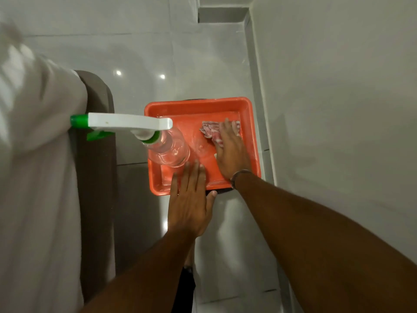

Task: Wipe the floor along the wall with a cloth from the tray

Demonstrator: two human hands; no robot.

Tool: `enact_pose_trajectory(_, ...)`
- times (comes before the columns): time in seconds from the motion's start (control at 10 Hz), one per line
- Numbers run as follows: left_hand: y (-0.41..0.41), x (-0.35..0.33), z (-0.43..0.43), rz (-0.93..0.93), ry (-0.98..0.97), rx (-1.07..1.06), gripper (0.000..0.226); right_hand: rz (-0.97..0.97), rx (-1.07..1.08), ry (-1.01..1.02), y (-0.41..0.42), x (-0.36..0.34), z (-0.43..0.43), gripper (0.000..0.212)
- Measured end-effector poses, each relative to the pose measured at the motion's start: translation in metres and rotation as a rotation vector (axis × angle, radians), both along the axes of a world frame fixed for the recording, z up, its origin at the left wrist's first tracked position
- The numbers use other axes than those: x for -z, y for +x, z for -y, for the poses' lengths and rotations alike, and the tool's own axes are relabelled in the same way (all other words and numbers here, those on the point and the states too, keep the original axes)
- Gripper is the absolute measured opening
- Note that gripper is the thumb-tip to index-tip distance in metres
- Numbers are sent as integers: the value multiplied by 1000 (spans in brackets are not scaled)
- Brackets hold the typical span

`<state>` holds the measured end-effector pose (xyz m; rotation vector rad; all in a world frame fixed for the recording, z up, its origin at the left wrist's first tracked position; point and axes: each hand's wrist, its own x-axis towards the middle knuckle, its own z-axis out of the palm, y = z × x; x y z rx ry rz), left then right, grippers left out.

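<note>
right hand: your right hand [232, 152] lies flat on the cloth [213, 131] inside the tray, palm down and fingers stretched forward. the fingers are not curled around the cloth, so it is pressed or touched, not lifted. a thin band [239, 173] sits on this wrist.
left hand: your left hand [190, 199] is open with the fingers straight and a little spread. it holds nothing. it is over the near edge of the tray; the fingertips are just beside the base of the bottle, but i cannot tell if they touch it.
cloth: it is pink and white, crumpled, in the far right part of the tray. a part of it is hidden under your right hand.
tray: the tray [198, 103] is orange-red and rectangular. it stands on something dark, of which only a small edge shows. its right side is near the wall.
bottle: a clear spray bottle [169, 147] stands upright in the left part of the tray. its head is white and green, and the nozzle points to the left, over the edge of the tray.
floor: the floor [158, 53] has pale glossy tiles, with two bright light spots on it.
wall: the wall [338, 98] is pale, to the right, with a low skirting along its foot.
left side: a white sheet [33, 143] hangs over a brown furniture edge [97, 154].
</note>
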<state>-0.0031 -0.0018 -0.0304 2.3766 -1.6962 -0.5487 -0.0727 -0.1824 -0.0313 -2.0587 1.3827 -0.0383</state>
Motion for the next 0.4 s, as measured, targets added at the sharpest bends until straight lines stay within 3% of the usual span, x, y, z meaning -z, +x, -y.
enact_pose_trajectory(0.2, -2, 4, 0, 25, -26, -10, 72, -319, -268, -79, -4, 27, -8, 88)
enact_pose_trajectory(0.4, -7, -12, 3, -51, 17, -39, 75, -324, -248, -30, -7, 12, -6, 94)
